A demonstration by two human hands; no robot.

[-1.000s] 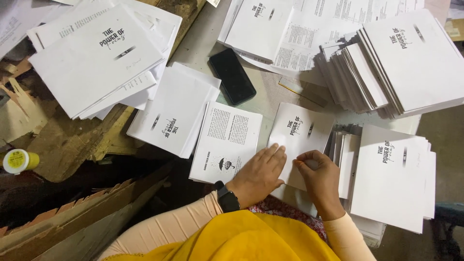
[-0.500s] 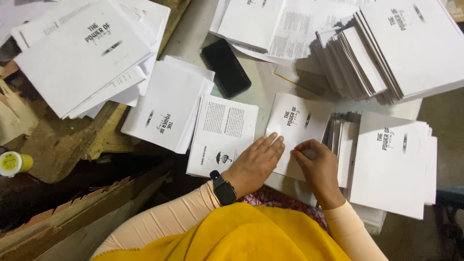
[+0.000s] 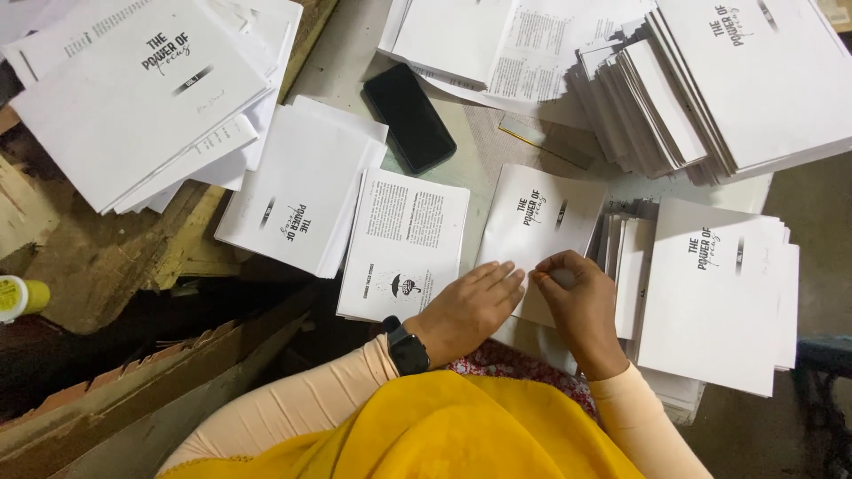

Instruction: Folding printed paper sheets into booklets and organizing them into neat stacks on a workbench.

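Observation:
A white booklet cover sheet (image 3: 537,222) with black print lies on the table in front of me. My left hand (image 3: 470,306), with a black watch on the wrist, rests flat on its near left edge, fingers together. My right hand (image 3: 577,297) pinches the sheet's near edge with thumb and fingertips. To the left of it lies a printed page (image 3: 404,244) with text and a small umbrella picture.
A black phone (image 3: 410,117) lies face down further back. Stacks of white booklets stand at the right (image 3: 723,293), the far right (image 3: 710,89), the far left (image 3: 133,98) and the middle left (image 3: 297,200). A yellow-capped bottle (image 3: 19,297) sits at the left edge.
Both hands have stayed on the near edge of the cover sheet, shifting only slightly. The view has moved a little.

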